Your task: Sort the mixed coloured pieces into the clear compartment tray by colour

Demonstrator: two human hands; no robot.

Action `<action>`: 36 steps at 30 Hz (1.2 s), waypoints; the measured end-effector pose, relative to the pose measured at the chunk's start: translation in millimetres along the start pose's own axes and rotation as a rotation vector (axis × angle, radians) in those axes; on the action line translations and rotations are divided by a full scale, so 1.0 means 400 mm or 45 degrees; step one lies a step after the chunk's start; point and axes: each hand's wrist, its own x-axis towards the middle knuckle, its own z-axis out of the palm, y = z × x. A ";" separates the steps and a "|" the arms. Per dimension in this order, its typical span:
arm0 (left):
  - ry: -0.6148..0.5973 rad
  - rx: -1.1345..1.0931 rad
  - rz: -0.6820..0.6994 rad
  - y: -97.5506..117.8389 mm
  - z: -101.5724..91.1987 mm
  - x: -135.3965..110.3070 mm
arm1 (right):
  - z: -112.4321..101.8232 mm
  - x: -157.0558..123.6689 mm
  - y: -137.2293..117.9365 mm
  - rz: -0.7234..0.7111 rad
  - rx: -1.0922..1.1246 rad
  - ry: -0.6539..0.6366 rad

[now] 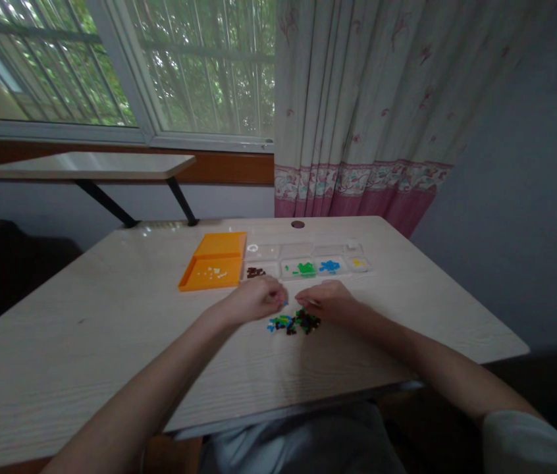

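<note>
A mixed pile of small plastic pieces (pixel 307 321), brown, green, blue and yellow, lies on the table just below my hands. My left hand (pixel 259 298) is closed above the pile's left side, with a small blue piece (pixel 285 303) at its fingertips. Over the right side, the fingers of my right hand (pixel 332 300) are drawn together in a pinch; what is in them is too small to make out. Beyond my hands, clear compartments hold brown pieces (pixel 255 272), green pieces (pixel 307 268), blue pieces (pixel 329 266) and yellow pieces (pixel 358 262).
An open orange box (pixel 187 275) with white pieces stands left of the clear boxes, whose transparent lids (pixel 295 250) lie open behind. A raised shelf (pixel 91 164) on black supports is at the table's back left. The table's (pixel 229 382) front edge runs before my lap.
</note>
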 end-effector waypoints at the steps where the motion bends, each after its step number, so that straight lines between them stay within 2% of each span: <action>1: 0.045 -0.030 -0.009 0.008 0.001 0.002 | 0.000 -0.001 -0.008 -0.015 -0.001 0.015; 5: 0.159 -0.080 -0.029 0.030 0.008 0.007 | -0.007 0.002 -0.024 -0.038 0.034 0.048; 15: 0.163 -0.090 -0.023 0.024 0.017 0.010 | 0.003 0.000 -0.011 -0.084 0.023 0.104; 18: 0.000 -0.136 -0.069 0.011 0.001 -0.001 | 0.005 0.001 0.004 -0.074 0.007 0.167; 21: -0.307 -0.251 -0.069 -0.012 -0.019 -0.017 | -0.005 0.005 0.024 -0.058 0.007 0.331; 24: -0.462 -0.313 -0.056 -0.031 -0.023 -0.027 | -0.026 0.009 0.047 0.010 0.012 0.489; 31: -0.437 -0.145 -0.032 -0.035 0.001 -0.019 | -0.063 0.004 0.088 0.178 -0.067 0.611; 36: -0.381 -0.132 -0.010 -0.028 0.001 -0.012 | -0.069 0.004 0.094 0.170 -0.077 0.638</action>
